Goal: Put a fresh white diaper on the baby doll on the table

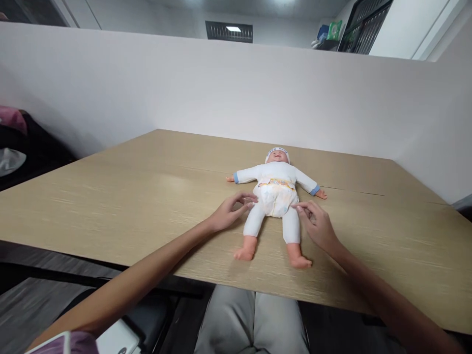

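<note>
A baby doll [276,172] lies on its back on the wooden table, arms spread and feet toward me. It wears white clothes with blue cuffs, a white cap and a white diaper [277,199] with an orange patterned waistband. My left hand [232,210] is beside the diaper's left side, thumb and fingers apart, fingertips at the hip. On the other side, my right hand [316,222] has its thumb and forefinger pinched at the diaper's leg edge. The doll's bare feet rest near the table's front edge.
The tabletop [129,196] reaches a pale partition wall [221,88] at the back. Dark bags [37,142] with pink and grey cloth stand at the far left. Below the front edge are my grey-trousered legs [254,319] and a white box [118,339].
</note>
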Demonstrator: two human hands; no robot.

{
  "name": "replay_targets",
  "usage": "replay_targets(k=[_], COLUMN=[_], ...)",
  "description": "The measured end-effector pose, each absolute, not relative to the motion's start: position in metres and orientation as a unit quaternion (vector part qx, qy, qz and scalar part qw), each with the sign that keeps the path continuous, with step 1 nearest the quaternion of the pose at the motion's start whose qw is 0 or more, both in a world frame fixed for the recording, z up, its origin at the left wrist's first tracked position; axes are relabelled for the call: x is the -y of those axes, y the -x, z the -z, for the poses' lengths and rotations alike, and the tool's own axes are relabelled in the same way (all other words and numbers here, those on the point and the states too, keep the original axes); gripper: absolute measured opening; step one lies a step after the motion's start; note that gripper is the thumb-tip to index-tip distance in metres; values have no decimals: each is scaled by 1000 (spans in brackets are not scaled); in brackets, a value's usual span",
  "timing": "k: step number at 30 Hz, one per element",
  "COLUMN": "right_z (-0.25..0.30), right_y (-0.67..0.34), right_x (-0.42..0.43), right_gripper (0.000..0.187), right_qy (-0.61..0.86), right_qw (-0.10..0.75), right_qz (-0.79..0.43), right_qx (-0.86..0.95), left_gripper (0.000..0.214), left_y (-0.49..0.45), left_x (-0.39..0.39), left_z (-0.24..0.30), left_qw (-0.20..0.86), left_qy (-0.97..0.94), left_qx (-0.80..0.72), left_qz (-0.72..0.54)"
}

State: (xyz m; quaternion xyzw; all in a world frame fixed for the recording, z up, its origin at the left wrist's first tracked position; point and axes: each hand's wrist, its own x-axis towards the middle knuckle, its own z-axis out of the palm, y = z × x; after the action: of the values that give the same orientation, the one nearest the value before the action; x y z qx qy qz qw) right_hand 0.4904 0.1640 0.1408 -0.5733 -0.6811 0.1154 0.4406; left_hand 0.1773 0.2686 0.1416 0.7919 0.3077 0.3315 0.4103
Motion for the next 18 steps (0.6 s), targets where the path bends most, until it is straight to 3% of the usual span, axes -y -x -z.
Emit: replay_targets(k=[4,7,10,18], right_z=[-125,-114,-107,-99], right_y=[-521,-539,-549,-551], right_x=[-193,-237,-274,-284], right_gripper=[34,51,66,53], right_qy=[610,642,660,662], right_qw=[438,382,328,321], right_qz=[15,127,138,89], right_qx=[660,653,662,671], left_gripper=[37,49,60,55], left_y=[-173,-189,-209,-215], left_x=[-297,-336,-371,-390], left_z=[-135,-130,-127,-125], left_qw=[201,71,40,31], left_qy=[-841,-846,-841,-838], left_qx=[-365,-421,-467,-497], left_qz=[-346,-320,-271,-221])
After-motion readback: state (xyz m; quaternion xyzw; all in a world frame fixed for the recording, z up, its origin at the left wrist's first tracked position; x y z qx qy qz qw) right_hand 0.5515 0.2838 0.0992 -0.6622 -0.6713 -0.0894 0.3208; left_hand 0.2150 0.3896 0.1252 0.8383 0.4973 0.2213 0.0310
